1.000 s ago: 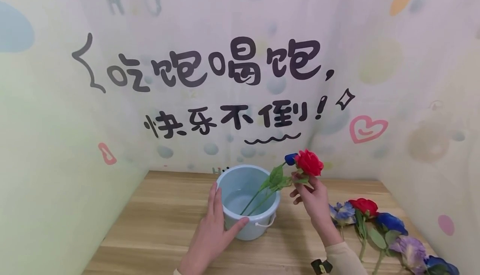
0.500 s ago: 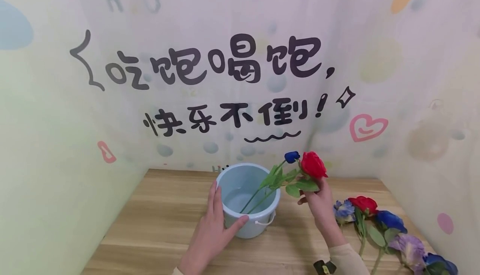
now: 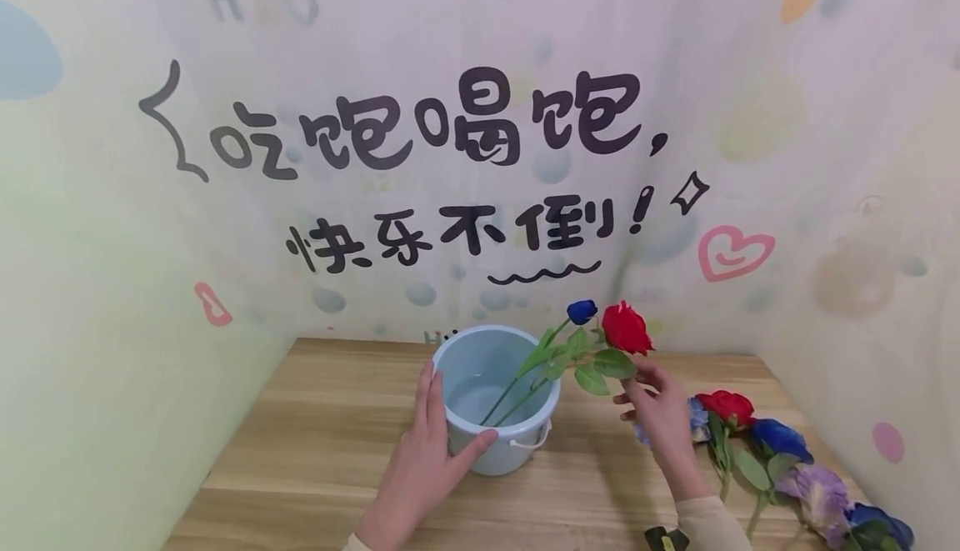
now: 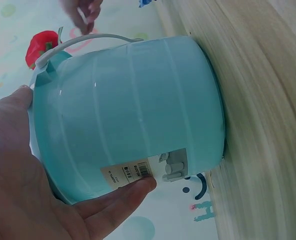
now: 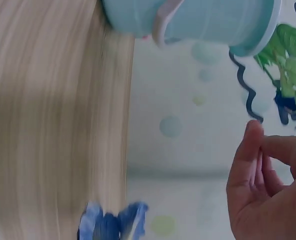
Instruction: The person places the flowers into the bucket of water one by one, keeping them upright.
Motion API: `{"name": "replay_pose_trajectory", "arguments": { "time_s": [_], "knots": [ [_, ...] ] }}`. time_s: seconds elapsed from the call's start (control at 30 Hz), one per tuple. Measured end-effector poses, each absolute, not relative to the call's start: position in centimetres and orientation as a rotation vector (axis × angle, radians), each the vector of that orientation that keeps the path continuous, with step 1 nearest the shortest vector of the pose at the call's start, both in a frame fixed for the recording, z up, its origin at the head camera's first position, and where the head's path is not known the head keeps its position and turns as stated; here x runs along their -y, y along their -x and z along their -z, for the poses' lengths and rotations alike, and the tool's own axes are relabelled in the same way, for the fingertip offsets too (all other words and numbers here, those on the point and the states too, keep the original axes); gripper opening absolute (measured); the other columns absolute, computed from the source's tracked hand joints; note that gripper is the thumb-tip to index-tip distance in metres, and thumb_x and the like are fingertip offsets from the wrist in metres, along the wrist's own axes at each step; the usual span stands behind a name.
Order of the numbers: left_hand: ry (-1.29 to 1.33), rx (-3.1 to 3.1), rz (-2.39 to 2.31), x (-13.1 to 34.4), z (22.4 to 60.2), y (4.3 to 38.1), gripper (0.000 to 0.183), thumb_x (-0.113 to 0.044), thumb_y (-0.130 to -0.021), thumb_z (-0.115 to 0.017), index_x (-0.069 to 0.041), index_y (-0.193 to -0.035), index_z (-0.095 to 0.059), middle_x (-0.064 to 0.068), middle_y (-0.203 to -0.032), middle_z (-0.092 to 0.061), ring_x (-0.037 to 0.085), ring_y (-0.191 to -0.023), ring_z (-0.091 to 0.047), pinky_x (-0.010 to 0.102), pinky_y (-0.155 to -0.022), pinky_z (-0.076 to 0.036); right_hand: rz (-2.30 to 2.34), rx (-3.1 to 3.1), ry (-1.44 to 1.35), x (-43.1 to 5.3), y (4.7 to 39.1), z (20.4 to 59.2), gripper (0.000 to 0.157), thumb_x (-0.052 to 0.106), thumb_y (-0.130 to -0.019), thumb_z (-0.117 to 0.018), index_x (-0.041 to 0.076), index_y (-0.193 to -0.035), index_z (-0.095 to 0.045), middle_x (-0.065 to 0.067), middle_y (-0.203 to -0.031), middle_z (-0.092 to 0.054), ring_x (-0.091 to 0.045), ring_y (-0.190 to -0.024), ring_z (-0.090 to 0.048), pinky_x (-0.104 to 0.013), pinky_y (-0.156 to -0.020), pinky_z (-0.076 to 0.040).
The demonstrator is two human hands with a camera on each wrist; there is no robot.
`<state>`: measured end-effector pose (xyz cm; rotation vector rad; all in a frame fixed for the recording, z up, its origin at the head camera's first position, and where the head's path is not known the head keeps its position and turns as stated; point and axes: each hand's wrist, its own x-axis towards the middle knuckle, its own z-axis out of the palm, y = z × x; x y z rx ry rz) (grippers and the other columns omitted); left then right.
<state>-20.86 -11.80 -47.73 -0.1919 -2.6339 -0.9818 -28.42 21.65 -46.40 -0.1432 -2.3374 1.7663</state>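
Note:
A light blue bucket (image 3: 498, 451) stands on the wooden table. My left hand (image 3: 420, 451) holds it from the left, thumb at the front rim and fingers along the side; the left wrist view shows fingers (image 4: 120, 202) beside its label. Two artificial flowers lean over the right rim, stems inside: a red rose (image 3: 627, 328) and a small blue flower bud (image 3: 582, 312). Just below the rose, by a green leaf (image 3: 615, 363), is my right hand (image 3: 663, 418). The right wrist view shows this hand's fingers (image 5: 250, 145) loosely bent, thumb and index tips close together with nothing between them.
Several artificial flowers lie at the table's right: a red rose (image 3: 726, 409), a blue flower (image 3: 782, 441), a lilac flower (image 3: 817, 497) and another blue one (image 3: 877, 526). A patterned curtain (image 3: 420, 59) rises behind the table. The bucket's white handle (image 3: 532, 443) hangs at its right.
My right hand has let go of the red rose's stem and moved right and slightly down. The rose now leans on the bucket rim, a little further right. The left hand stays put.

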Motion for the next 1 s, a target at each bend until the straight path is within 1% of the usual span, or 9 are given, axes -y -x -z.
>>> {"name": "replay_pose_trajectory", "arguments": {
  "time_s": [0.07, 0.17, 0.33, 0.4, 0.5, 0.63, 0.8, 0.9, 1.0],
  "knots": [
    [0.192, 2.633, 0.987, 11.7, 47.8, 20.8, 0.115, -0.075, -0.093, -0.064, -0.012, -0.171, -0.007, 0.01, -0.177, -0.007, 0.04, -0.112, -0.069, 0.049, -0.081, -0.062, -1.529, 2.451, 0.13, -22.7, 28.3, 46.6, 0.034, 0.027, -0.105, -0.069, 0.003, -0.128, -0.068, -0.02, -0.121, -0.071, -0.018, -0.085, -0.076, -0.03, -0.068, -0.062],
    [0.188, 2.63, 0.986, 11.7, 47.8, 20.7, 0.115, -0.074, -0.093, -0.064, -0.012, -0.171, -0.007, 0.009, -0.177, -0.007, 0.04, -0.11, -0.069, 0.048, -0.08, -0.062, -1.155, 2.586, 0.095, -24.4, 28.0, 46.9, 0.032, 0.029, -0.102, -0.072, 0.0, -0.116, -0.072, -0.02, -0.11, -0.075, -0.03, -0.091, -0.075, -0.038, -0.072, -0.061],
    [0.195, 2.634, 0.979, 11.7, 47.8, 20.8, 0.114, -0.075, -0.093, -0.063, -0.011, -0.171, -0.009, 0.006, -0.178, -0.003, 0.04, -0.114, -0.068, 0.049, -0.083, -0.062, -0.81, 2.783, 0.121, -26.6, 27.7, 47.3, 0.033, 0.024, -0.098, -0.074, -0.007, -0.109, -0.07, -0.023, -0.101, -0.072, -0.038, -0.089, -0.069, -0.055, -0.075, -0.058],
    [0.201, 2.629, 0.987, 11.8, 47.8, 20.9, 0.114, -0.074, -0.093, -0.063, -0.01, -0.171, -0.008, 0.007, -0.177, -0.004, 0.039, -0.117, -0.067, 0.05, -0.085, -0.062, -0.738, 2.873, 0.122, -27.2, 27.7, 47.6, 0.033, 0.023, -0.096, -0.076, -0.008, -0.105, -0.068, -0.022, -0.097, -0.07, -0.036, -0.086, -0.067, -0.055, -0.073, -0.057],
    [0.209, 2.617, 1.002, 11.8, 47.8, 20.9, 0.115, -0.073, -0.093, -0.064, -0.011, -0.171, -0.007, 0.009, -0.177, -0.007, 0.039, -0.118, -0.066, 0.05, -0.086, -0.062, -0.684, 2.984, 0.094, -27.7, 27.7, 48.4, 0.03, 0.023, -0.094, -0.078, -0.005, -0.096, -0.066, -0.015, -0.087, -0.065, -0.029, -0.079, -0.06, -0.047, -0.066, -0.052],
    [0.212, 2.613, 0.997, 11.8, 47.8, 20.9, 0.115, -0.073, -0.093, -0.065, -0.01, -0.17, -0.008, 0.009, -0.177, -0.007, 0.039, -0.118, -0.067, 0.05, -0.086, -0.062, -0.678, 3.013, 0.041, -27.7, 27.8, 49.7, 0.028, 0.02, -0.092, -0.081, -0.003, -0.092, -0.064, -0.011, -0.083, -0.063, -0.027, -0.077, -0.059, -0.047, -0.066, -0.051],
    [0.207, 2.619, 0.989, 11.8, 47.9, 20.8, 0.114, -0.074, -0.093, -0.064, -0.01, -0.17, -0.01, 0.008, -0.177, -0.006, 0.04, -0.115, -0.068, 0.05, -0.084, -0.062, -0.681, 2.972, 0.066, -27.8, 27.7, 50.7, 0.029, 0.012, -0.091, -0.08, -0.007, -0.099, -0.06, -0.025, -0.097, -0.061, -0.04, -0.089, -0.062, -0.058, -0.076, -0.053],
    [0.204, 2.626, 0.983, 11.8, 47.9, 20.9, 0.115, -0.075, -0.092, -0.063, -0.011, -0.17, -0.01, 0.007, -0.177, -0.007, 0.039, -0.114, -0.068, 0.05, -0.084, -0.062, -0.655, 2.96, 0.096, -28.0, 27.5, 50.7, 0.027, 0.008, -0.09, -0.077, -0.005, -0.092, -0.054, -0.03, -0.097, -0.054, -0.045, -0.089, -0.06, -0.059, -0.074, -0.051],
    [0.201, 2.625, 0.99, 11.8, 47.8, 20.9, 0.115, -0.075, -0.093, -0.064, -0.011, -0.17, -0.009, 0.006, -0.177, -0.006, 0.039, -0.116, -0.067, 0.05, -0.086, -0.062, -0.631, 2.987, 0.103, -28.3, 27.4, 50.6, 0.027, 0.006, -0.09, -0.075, -0.001, -0.083, -0.05, -0.027, -0.089, -0.054, -0.041, -0.082, -0.059, -0.056, -0.07, -0.051]
  ]
}}
